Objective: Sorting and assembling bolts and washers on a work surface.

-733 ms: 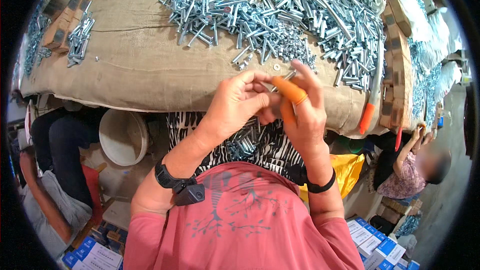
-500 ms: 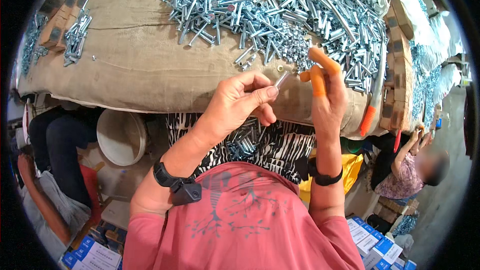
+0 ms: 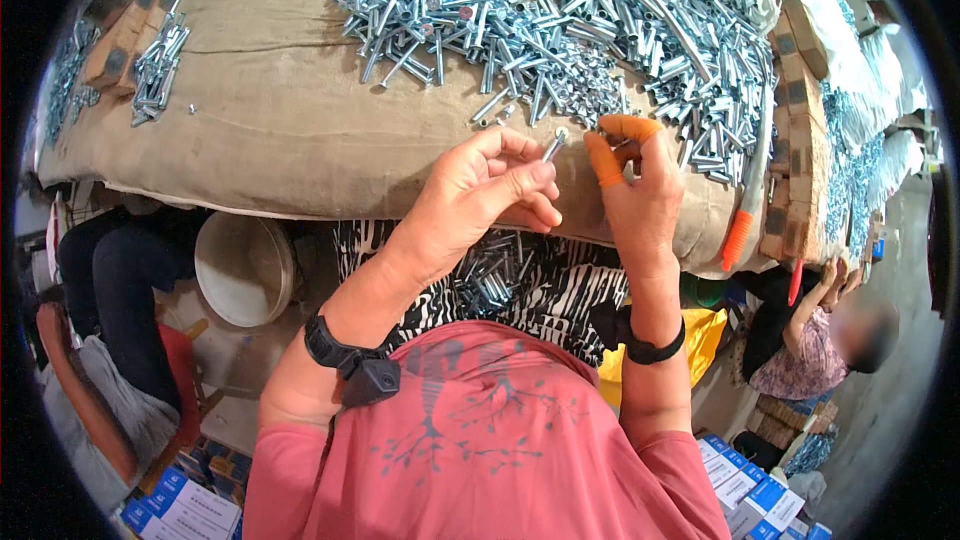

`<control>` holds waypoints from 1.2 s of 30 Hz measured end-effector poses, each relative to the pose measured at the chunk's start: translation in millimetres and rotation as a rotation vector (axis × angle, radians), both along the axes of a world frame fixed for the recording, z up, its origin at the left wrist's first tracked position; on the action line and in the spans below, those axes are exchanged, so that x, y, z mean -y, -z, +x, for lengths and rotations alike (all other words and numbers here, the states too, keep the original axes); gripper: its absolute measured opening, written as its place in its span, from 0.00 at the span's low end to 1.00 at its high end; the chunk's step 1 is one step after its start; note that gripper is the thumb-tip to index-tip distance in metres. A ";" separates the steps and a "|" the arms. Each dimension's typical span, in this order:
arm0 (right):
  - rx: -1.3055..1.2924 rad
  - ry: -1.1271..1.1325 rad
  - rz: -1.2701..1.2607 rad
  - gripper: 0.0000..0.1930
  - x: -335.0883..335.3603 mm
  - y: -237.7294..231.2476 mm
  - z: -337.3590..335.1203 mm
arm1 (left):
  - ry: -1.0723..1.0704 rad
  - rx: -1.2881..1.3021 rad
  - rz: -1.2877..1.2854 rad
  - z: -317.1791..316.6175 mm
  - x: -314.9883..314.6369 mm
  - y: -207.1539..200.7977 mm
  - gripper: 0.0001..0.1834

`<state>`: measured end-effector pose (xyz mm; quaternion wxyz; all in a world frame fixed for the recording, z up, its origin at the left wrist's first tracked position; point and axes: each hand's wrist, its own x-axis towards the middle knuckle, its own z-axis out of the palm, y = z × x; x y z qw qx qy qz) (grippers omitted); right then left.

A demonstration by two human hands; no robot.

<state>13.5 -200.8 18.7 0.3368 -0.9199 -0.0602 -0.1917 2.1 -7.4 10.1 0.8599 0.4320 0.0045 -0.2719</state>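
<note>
My left hand point(image 3: 475, 190) pinches a short shiny metal bolt point(image 3: 554, 147) between thumb and fingers, its far end tilted up and away from me. Close by on the right, my right hand point(image 3: 645, 180) wears orange finger covers point(image 3: 606, 158). Its thumb and forefinger curl toward each other; whatever lies between them is too small or hidden to make out. Both hands hover over the near edge of a padded, cloth-covered table point(image 3: 270, 100). Just beyond them lie a cluster of small nuts point(image 3: 590, 85) and a big heap of bolts and metal sleeves point(image 3: 480, 25).
More bolts point(image 3: 498, 275) rest in my lap on patterned cloth. An orange-handled tool point(image 3: 737, 240) lies at the table's right, beside wooden blocks point(image 3: 795, 140). A white bucket point(image 3: 243, 270) stands at left below the table. People sit at both sides; blue-and-white boxes point(image 3: 765, 500) are stacked low right.
My right hand's raised fingers have bent down and come in closer to the bolt. The left hand stays nearly in place, with the bolt turned slightly more upright.
</note>
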 end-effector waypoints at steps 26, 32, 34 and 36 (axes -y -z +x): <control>-0.517 -0.122 1.175 0.12 2.3 -2.1 -38.2 | 0.003 0.119 0.061 -11.0 16.3 -4.3 0.08; -0.535 -0.146 1.097 0.10 7.2 -4.5 -33.5 | 0.054 0.180 0.133 -5.6 10.7 -6.6 0.08; -0.562 -0.146 1.052 0.10 7.1 -5.5 -32.1 | 0.049 0.200 0.143 -6.1 9.6 -5.9 0.08; -0.529 -0.157 1.062 0.09 3.7 -5.7 -31.4 | 0.045 0.221 0.152 -8.5 9.6 -6.0 0.08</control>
